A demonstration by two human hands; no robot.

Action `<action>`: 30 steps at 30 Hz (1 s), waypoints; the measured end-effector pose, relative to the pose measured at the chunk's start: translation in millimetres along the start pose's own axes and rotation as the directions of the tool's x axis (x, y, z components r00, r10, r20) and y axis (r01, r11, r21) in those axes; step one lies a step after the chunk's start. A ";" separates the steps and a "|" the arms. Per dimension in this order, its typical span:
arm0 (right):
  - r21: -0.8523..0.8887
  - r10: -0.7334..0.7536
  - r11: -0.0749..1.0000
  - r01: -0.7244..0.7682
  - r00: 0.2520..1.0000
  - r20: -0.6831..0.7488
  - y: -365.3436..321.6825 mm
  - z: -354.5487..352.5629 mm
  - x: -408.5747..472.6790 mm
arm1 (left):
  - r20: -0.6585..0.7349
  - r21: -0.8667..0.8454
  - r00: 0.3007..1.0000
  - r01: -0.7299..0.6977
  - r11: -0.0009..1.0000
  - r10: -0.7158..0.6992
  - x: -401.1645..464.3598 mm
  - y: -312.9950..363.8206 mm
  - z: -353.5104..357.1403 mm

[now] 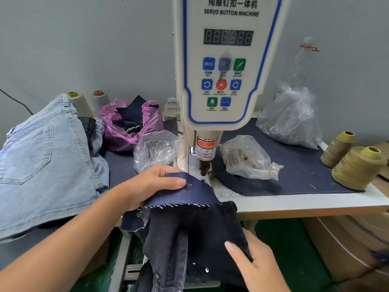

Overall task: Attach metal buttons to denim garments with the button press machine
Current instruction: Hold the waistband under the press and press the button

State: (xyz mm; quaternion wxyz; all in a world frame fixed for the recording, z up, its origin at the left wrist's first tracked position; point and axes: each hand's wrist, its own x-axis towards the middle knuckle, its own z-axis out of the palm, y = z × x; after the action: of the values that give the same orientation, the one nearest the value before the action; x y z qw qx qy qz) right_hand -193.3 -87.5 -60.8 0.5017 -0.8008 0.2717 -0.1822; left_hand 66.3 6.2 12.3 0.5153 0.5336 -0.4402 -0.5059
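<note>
The right hand (255, 264), nearest the camera, pinched the lower hanging part of the dark denim garment (189, 228) between thumb and curled fingers, below the table edge. The garment draped off the front of the white table (294, 204), and small metal fittings showed on its lower part.

Further in, the left hand (151, 182) gripped the garment's folded waistband (185, 192), thumb on top and fingers beneath, with the thumb tip just beside a small metal rivet or eyelet (191, 185) already set in the cloth (its exact type could not be told). A second fitting (138, 215) showed near the left wrist.

The step in hand appeared to be positioning: the waistband lay just in front of the press head (205, 165) of the servo button machine (227, 66), not yet under it. The next move would call for sliding the marked spot onto the die, cloth flat, with fingers clear of the plunger.

Beyond, clear bags of metal buttons (246, 159) flanked the press; light-blue jeans (42, 161) lay at left.
</note>
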 end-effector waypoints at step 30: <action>-0.328 -0.062 0.893 0.308 0.806 0.589 -74.0 -48.8 80.4 | -0.142 0.247 0.983 -0.076 0.966 0.114 -50.9 12.7 -13.6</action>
State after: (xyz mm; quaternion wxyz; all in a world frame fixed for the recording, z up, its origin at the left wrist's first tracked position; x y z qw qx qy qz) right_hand -138.9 -145.8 28.6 0.3601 -0.9279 0.0618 0.0739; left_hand 75.3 57.0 28.7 0.5031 0.6082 -0.4819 -0.3804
